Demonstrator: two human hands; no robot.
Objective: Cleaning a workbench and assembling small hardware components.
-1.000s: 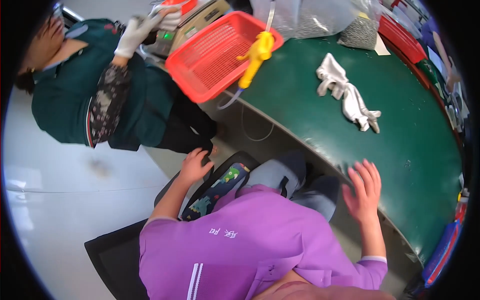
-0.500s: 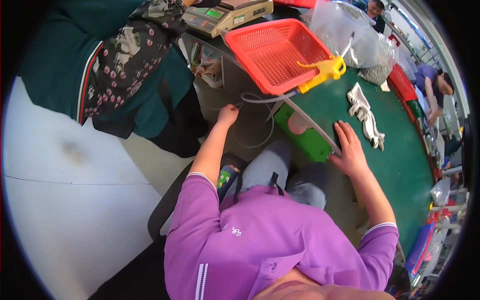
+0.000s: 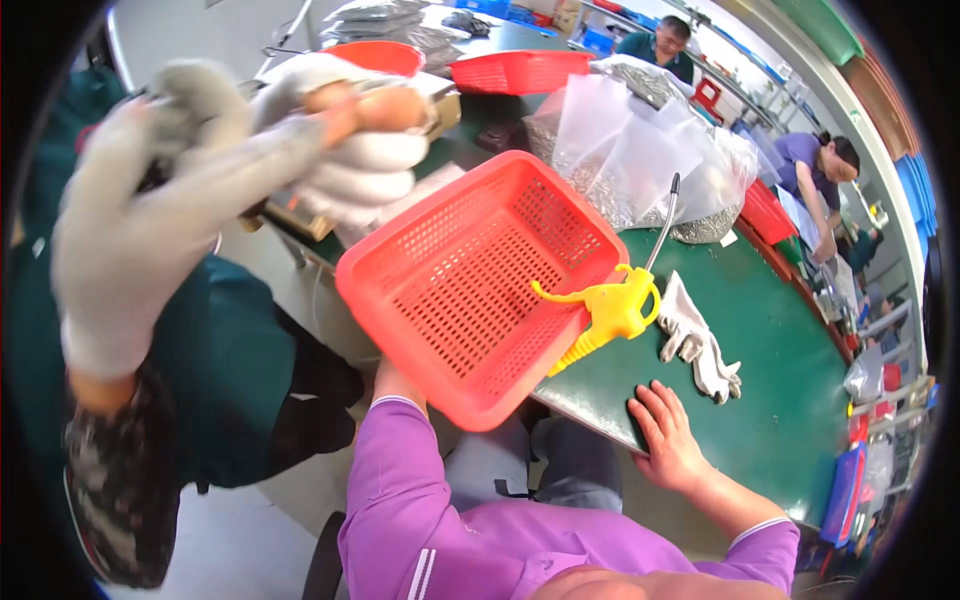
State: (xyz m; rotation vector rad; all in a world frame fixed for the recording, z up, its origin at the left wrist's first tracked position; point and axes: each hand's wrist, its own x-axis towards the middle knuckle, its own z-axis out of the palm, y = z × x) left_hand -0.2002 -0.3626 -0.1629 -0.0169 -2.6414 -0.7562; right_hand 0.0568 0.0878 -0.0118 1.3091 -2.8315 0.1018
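Observation:
My right hand [image 3: 663, 438] lies palm down on the near edge of the green table [image 3: 775, 400], fingers stretched out and holding nothing. My left forearm [image 3: 397, 385] runs in behind an empty red perforated basket [image 3: 470, 300], which hides the hand and its fingers. Against the basket's right side is a yellow air blow gun [image 3: 617, 308] with a metal nozzle. A crumpled white glove [image 3: 697, 340] rests just beyond my right hand. At the left, a co-worker's two white-gloved hands [image 3: 150, 215] are raised, blurred and close to the view.
Clear plastic bags of small metal parts [image 3: 640, 160] stand behind the basket. Another red basket [image 3: 520, 72] sits farther back, with a red bowl [image 3: 375, 57] to its left. Two other people [image 3: 820, 175] are at the far side and right.
The view has tilted upward, so the basket and table sit lower. My left hand has gone out of sight behind the basket. The co-worker's gloved hands have come into view. My right hand stays at the table edge.

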